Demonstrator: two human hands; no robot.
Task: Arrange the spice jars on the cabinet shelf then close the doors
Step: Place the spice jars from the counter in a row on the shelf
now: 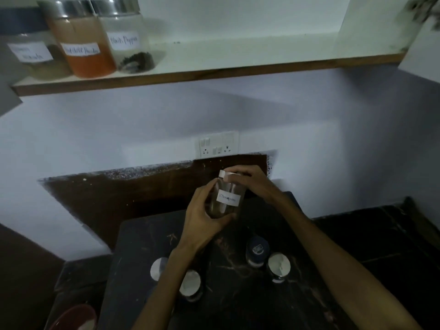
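I hold a small clear spice jar [227, 198] with a white lid and a white label above the dark counter. My left hand [204, 213] grips its lower body, and my right hand [252, 182] curls over its lid from the right. High on the white cabinet shelf [238, 55], at its left end, stand three big labelled jars: one with a dark lid [28, 51], one with red-orange powder [83, 44], and a black pepper jar [128, 39]. Several more jars stand on the counter: silver lids [158, 269], [190, 283], [279, 264] and a dark blue lid [257, 250].
The shelf has free space to the right of the three jars. A switch and socket plate [216, 144] sits on the wall behind my hands. A red bowl [76, 317] shows at the bottom left. A grey door edge [7, 91] hangs at the far left.
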